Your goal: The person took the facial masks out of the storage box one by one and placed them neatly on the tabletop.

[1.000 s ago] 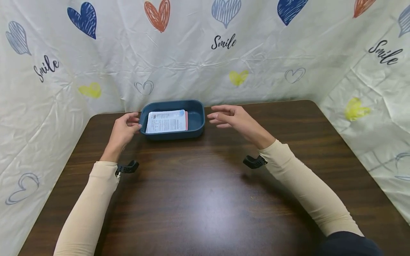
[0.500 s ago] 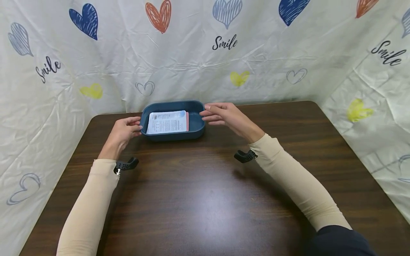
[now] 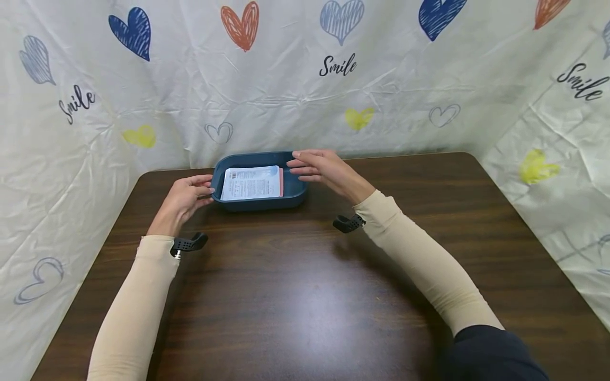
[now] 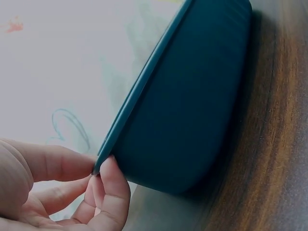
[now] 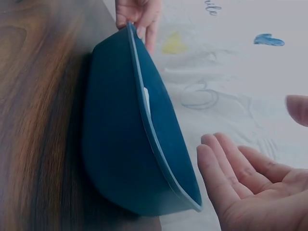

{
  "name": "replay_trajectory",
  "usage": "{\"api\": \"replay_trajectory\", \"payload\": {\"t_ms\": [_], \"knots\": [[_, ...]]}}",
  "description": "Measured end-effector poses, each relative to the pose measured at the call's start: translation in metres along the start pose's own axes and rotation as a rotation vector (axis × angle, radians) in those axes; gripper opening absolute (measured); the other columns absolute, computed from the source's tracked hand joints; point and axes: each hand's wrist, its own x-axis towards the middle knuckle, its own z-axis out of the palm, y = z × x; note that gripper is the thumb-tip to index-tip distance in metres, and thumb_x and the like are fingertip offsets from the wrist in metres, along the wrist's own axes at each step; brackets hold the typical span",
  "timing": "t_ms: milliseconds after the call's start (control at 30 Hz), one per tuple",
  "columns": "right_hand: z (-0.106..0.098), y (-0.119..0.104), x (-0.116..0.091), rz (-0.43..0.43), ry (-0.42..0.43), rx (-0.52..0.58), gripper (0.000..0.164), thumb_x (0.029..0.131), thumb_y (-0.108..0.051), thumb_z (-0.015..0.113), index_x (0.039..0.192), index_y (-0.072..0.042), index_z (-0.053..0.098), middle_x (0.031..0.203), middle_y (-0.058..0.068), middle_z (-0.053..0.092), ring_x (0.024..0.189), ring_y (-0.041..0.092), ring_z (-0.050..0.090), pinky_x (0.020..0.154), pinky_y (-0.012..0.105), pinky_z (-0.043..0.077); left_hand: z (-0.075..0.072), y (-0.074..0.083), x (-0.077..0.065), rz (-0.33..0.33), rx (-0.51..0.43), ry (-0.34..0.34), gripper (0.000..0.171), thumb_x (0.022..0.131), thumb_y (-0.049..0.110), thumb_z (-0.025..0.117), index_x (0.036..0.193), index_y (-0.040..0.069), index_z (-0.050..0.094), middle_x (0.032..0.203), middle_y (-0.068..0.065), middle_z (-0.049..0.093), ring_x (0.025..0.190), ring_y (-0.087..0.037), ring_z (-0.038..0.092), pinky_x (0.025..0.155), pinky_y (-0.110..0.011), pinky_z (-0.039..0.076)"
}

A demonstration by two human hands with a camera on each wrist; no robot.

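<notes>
A dark blue plastic bin (image 3: 259, 204) stands at the back of the table. In it lies a white printed packet (image 3: 250, 182) with a pink edge (image 3: 281, 182) showing from beneath at its right. My left hand (image 3: 183, 197) pinches the bin's left rim between thumb and fingers, as the left wrist view shows close up. Over the bin's right end hovers my right hand (image 3: 329, 172), its fingers nearly straight and pointing left. The right wrist view shows the right fingers (image 5: 219, 178) close beside the rim, apart from it, with the thumb spread away.
The brown wooden table (image 3: 295, 296) stretches from the bin toward me. Behind and along both sides hangs a white cloth (image 3: 286, 79) printed with hearts and "Smile". A black strap-like device (image 3: 189, 243) is on the left wrist, another device (image 3: 349, 223) on the right.
My right hand has moved left, from beside the bin to over its right end. My left fingers have closed onto the left rim. The packet stays in place in the bin.
</notes>
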Motion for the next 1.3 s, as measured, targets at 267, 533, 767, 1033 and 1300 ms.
{"api": "replay_trajectory", "payload": {"t_ms": [267,533,767,1033,1300], "knots": [[0.011,0.003,0.024,0.031,0.009,0.026,0.069,0.099,-0.048,0.061,0.151,-0.006,0.043,0.137,0.011,0.063,0.135,0.030,0.054,0.108,0.040,0.047,0.000,0.000,0.001,-0.006,-0.020,-0.002,0.053,0.099,-0.003,0.058,0.150,0.001,0.046,0.124,-0.013,0.052,0.091,-0.018,0.061,0.077,-0.024,0.057],[0.023,0.010,0.047,0.102,0.037,0.122,0.066,0.101,-0.040,0.061,0.153,-0.004,0.040,0.149,0.021,0.050,0.141,0.036,0.046,0.115,0.046,0.039,0.000,-0.002,0.001,-0.001,0.000,-0.001,0.053,0.099,-0.003,0.056,0.151,0.001,0.045,0.123,-0.013,0.051,0.095,-0.020,0.060,0.075,-0.022,0.057],[0.034,0.013,0.059,0.122,0.060,0.117,0.056,0.101,-0.028,0.063,0.147,0.000,0.047,0.152,0.020,0.048,0.141,0.034,0.046,0.118,0.050,0.033,0.000,-0.002,0.003,0.008,-0.010,0.001,0.053,0.099,-0.003,0.057,0.151,0.001,0.045,0.127,-0.016,0.050,0.096,-0.022,0.060,0.076,-0.023,0.057],[0.043,0.018,0.070,0.161,0.078,0.097,0.059,0.100,-0.016,0.064,0.153,0.000,0.041,0.154,0.017,0.046,0.140,0.036,0.043,0.117,0.055,0.033,0.001,0.000,0.003,0.002,-0.012,0.009,0.054,0.099,-0.003,0.058,0.151,0.002,0.046,0.125,-0.014,0.051,0.096,-0.022,0.061,0.076,-0.023,0.057],[0.052,0.024,0.077,0.198,0.089,0.069,0.052,0.101,-0.015,0.061,0.148,0.001,0.046,0.150,0.016,0.048,0.140,0.032,0.043,0.115,0.051,0.037,0.000,-0.002,0.002,0.000,0.001,0.019,0.053,0.100,-0.002,0.057,0.151,0.002,0.044,0.128,-0.015,0.050,0.097,-0.021,0.059,0.077,-0.023,0.057]]}}
